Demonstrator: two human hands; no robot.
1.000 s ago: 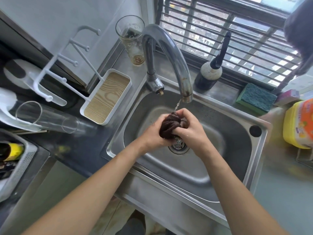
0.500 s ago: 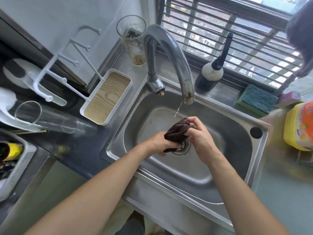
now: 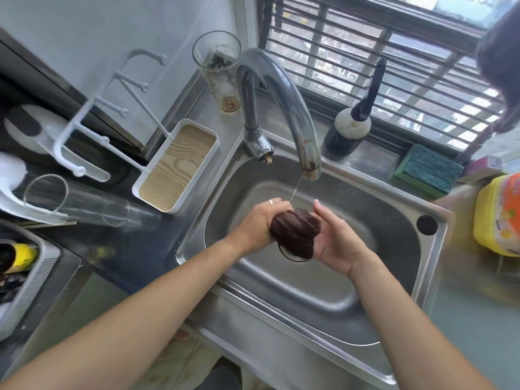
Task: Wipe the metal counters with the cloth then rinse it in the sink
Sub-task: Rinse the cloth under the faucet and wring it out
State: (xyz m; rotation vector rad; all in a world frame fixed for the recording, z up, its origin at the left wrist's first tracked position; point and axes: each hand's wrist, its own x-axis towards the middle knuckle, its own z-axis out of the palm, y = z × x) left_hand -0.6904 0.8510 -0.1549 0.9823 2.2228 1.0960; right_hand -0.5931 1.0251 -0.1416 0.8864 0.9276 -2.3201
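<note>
A dark brown cloth sits over the silver steel sink. Left of the sink, a white tray shows pale wood grain. Right of the sink, a green sponge and a yellow bottle with an orange label.

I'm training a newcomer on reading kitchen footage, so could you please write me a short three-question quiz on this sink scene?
1. True or false: the brown cloth is bunched up and held over the sink.
2. Which hand grips the cloth with curled fingers? A) left hand B) right hand C) neither
3. Fill in: from the faucet comes a ____ stream of water.

Key
1. True.
2. A; the right hand lies open against the cloth, fingers straight.
3. Thin; it falls just behind the cloth.
</note>
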